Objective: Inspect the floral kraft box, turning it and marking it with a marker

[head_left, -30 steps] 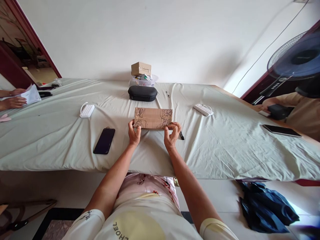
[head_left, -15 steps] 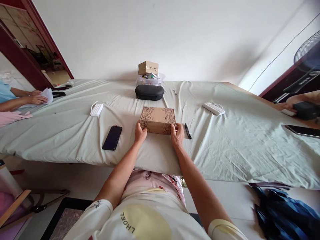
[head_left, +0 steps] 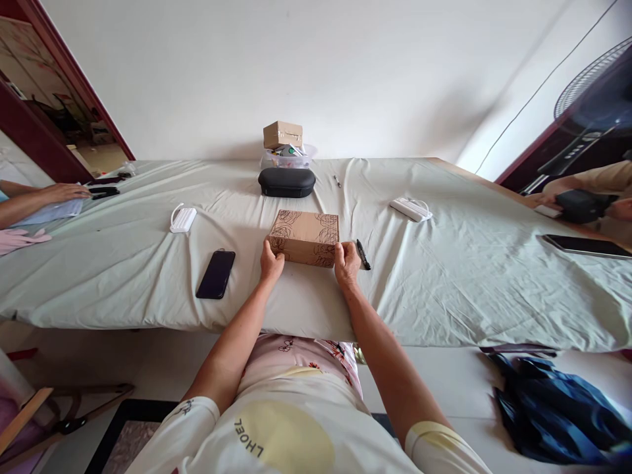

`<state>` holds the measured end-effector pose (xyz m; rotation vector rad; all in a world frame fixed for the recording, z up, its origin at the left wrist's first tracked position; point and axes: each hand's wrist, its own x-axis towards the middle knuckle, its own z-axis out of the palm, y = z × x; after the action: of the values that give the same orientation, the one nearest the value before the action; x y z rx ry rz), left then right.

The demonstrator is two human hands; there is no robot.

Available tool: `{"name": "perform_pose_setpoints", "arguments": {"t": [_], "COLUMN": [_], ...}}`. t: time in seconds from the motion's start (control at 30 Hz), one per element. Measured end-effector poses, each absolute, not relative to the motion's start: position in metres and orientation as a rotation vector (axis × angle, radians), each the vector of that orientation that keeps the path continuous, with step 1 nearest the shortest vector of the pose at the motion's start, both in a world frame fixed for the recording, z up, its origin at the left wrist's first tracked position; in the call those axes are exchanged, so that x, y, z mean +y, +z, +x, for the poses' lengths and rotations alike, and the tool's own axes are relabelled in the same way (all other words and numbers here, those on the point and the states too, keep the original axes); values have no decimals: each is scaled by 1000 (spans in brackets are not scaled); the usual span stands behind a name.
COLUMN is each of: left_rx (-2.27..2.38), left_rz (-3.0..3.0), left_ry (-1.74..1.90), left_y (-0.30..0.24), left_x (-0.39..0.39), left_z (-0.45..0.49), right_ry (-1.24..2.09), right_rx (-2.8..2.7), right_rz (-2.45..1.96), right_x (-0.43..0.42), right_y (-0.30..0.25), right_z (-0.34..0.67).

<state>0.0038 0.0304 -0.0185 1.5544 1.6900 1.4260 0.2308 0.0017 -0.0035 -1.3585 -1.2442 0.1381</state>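
Observation:
A brown cardboard box (head_left: 305, 234) with black scribbled swirls at its corners is on the cloth-covered table in front of me. My left hand (head_left: 272, 261) grips its near left corner, thumb on the front face. At the near right corner, my right hand (head_left: 347, 263) closes on the box in the same way. The fingers behind the box sides are partly hidden. A black marker (head_left: 363, 254) lies just right of my right hand. To the left of my left hand lies a dark smartphone (head_left: 216, 274).
A black zip case (head_left: 287, 182) stands behind the box, before a clear plastic tub (head_left: 309, 158) bearing a smaller carton (head_left: 283, 134). White corded blocks lie left (head_left: 184, 220) and right (head_left: 411, 209). Another person's hands (head_left: 64, 192) are far left; someone at right holds a dark object (head_left: 582, 206).
My view has shifted slightly to the right. Both hands keep their grip on the box, which seems turned a little. At far left, the other person's hand has flattened over the white paper.

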Motion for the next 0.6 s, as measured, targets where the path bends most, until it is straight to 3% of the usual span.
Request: {"name": "perform_pose_setpoints", "arguments": {"t": [0.37,0.6], "left_rx": [1537,1221], "left_rz": [1848,2197], "left_ry": [1568,1616], "left_y": [-24,-20], "left_x": [24,16], "left_z": [10,13], "right_ry": [89,68], "right_rx": [-1957,-1718], "right_rz": [-828,-984], "right_x": [-21,-14], "right_y": [-9,-9], "right_z": [180,200]}}
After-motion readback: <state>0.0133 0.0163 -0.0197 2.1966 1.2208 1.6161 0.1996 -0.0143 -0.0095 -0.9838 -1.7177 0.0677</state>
